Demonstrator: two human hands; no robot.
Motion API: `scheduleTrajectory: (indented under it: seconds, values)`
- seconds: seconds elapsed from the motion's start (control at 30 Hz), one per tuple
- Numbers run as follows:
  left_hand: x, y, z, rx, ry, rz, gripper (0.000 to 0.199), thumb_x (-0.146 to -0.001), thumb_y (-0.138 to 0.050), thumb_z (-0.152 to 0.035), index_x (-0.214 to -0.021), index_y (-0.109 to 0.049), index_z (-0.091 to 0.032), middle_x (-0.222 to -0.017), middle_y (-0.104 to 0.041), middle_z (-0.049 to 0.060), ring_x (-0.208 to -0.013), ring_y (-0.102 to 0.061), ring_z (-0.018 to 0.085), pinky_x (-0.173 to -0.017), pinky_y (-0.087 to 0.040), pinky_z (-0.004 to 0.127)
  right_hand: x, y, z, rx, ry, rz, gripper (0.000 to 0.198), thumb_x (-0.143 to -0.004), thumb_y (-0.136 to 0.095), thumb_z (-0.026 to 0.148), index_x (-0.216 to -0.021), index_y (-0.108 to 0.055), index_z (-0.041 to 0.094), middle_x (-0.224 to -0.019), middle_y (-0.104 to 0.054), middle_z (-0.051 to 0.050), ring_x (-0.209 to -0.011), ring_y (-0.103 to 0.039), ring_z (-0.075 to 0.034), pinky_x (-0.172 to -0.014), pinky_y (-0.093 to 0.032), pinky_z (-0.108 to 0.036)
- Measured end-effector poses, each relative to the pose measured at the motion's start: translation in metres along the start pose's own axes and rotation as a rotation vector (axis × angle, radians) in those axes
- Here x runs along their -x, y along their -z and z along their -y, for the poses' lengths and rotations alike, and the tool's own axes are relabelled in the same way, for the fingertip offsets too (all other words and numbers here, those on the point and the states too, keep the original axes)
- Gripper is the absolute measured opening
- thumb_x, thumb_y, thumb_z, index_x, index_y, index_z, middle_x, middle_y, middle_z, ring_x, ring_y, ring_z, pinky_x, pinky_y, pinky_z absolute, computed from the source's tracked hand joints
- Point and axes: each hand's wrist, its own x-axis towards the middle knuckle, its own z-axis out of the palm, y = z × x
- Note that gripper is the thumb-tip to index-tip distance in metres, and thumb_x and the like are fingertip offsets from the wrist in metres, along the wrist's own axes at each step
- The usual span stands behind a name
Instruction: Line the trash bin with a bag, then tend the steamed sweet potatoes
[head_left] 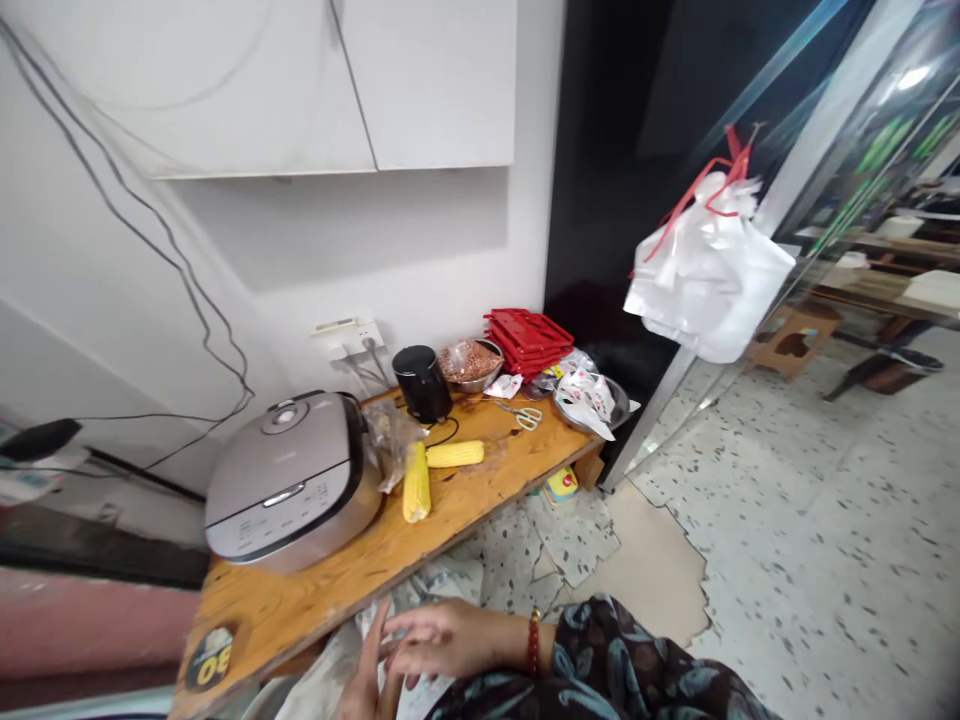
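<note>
At the bottom of the head view, my right hand (pixel 450 640) reaches in from the right with its fingers stretched out and a red bead bracelet (pixel 534 642) at its wrist. Its fingertips meet or overlap my left hand (pixel 364 682), whose fingers also point outward and which is partly cut off by the lower edge. Nothing shows in either hand. Just beyond them runs the front edge of a wooden table (pixel 315 595). On it lie two yellow corn cobs, an upright-lying one (pixel 417 485) and a crosswise one (pixel 456 454), beside a clear plastic bag (pixel 391 440).
A grey rice cooker (pixel 289 480) fills the table's left part. Behind the corn stand a black cylinder (pixel 422 383), a bowl of reddish grains (pixel 471 365) and stacked red racks (pixel 527 342). Scissors (pixel 528 417) lie near a metal bowl (pixel 619 405). White bags (pixel 709 265) hang right.
</note>
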Motion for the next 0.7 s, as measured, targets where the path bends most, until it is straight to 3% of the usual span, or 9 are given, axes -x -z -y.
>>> scheduleTrajectory:
  seconds: [0.07, 0.17, 0.27, 0.37, 0.53, 0.7]
  values:
    - [-0.006, -0.036, -0.023, 0.001, -0.006, 0.051, 0.052, -0.081, -0.051, -0.049, -0.127, -0.054, -0.025, -0.111, -0.073, 0.007, -0.107, -0.067, 0.028, -0.096, -0.05, 0.047, 0.035, 0.031, -0.001, 0.015, -0.03, -0.145, 0.051, -0.083, -0.059, 0.042, -0.131, -0.054, 0.026, -0.082, -0.066, -0.001, -0.066, -0.058, -0.01, -0.055, -0.043, -0.019]
    - [-0.019, -0.091, -0.066, 0.075, 0.011, 0.125, 0.054, -0.084, -0.048, -0.052, -0.13, -0.049, -0.023, -0.11, -0.072, 0.008, -0.095, -0.071, 0.025, -0.088, -0.055, 0.044, 0.095, 0.086, -0.003, -0.01, -0.045, -0.432, 0.044, -0.083, -0.056, 0.037, -0.123, -0.058, 0.02, -0.084, -0.069, -0.003, -0.064, -0.059, -0.011, -0.055, -0.043, -0.022]
    - [-0.034, -0.139, -0.11, 0.093, -0.041, 0.207, 0.049, -0.083, -0.048, -0.05, -0.124, -0.053, -0.023, -0.105, -0.073, 0.008, -0.082, -0.072, 0.022, -0.081, -0.056, 0.04, 0.156, 0.138, -0.013, -0.12, -0.049, -0.707, 0.04, -0.082, -0.056, 0.042, -0.112, -0.062, 0.017, -0.089, -0.07, -0.005, -0.066, -0.06, -0.012, -0.055, -0.043, -0.024]
    - [-0.048, -0.179, -0.152, 0.069, -0.081, 0.305, 0.044, -0.082, -0.05, -0.045, -0.12, -0.056, -0.022, -0.105, -0.072, 0.008, -0.077, -0.07, 0.019, -0.078, -0.055, 0.036, 0.211, 0.177, -0.025, -0.243, -0.088, -0.913, 0.042, -0.078, -0.058, 0.05, -0.102, -0.063, 0.017, -0.081, -0.068, -0.004, -0.065, -0.059, -0.013, -0.054, -0.04, -0.024]
    - [-0.062, -0.233, -0.205, 0.105, -0.081, 0.44, 0.046, -0.081, -0.051, -0.04, -0.121, -0.056, -0.018, -0.105, -0.07, 0.009, -0.07, -0.065, 0.016, -0.071, -0.052, 0.03, 0.271, 0.218, -0.036, -0.457, -0.115, -1.043, 0.048, -0.069, -0.067, 0.055, -0.098, -0.064, 0.017, -0.077, -0.067, -0.003, -0.062, -0.057, -0.011, -0.053, -0.037, -0.022]
    - [-0.083, -0.253, -0.223, 0.115, -0.052, 0.476, 0.046, -0.078, -0.053, -0.037, -0.121, -0.057, -0.017, -0.107, -0.069, 0.011, -0.073, -0.064, 0.016, -0.074, -0.05, 0.031, 0.284, 0.253, -0.039, -0.595, -0.123, -1.119, 0.052, -0.063, -0.074, 0.054, -0.097, -0.065, 0.016, -0.077, -0.067, -0.003, -0.063, -0.055, -0.009, -0.054, -0.036, -0.02]
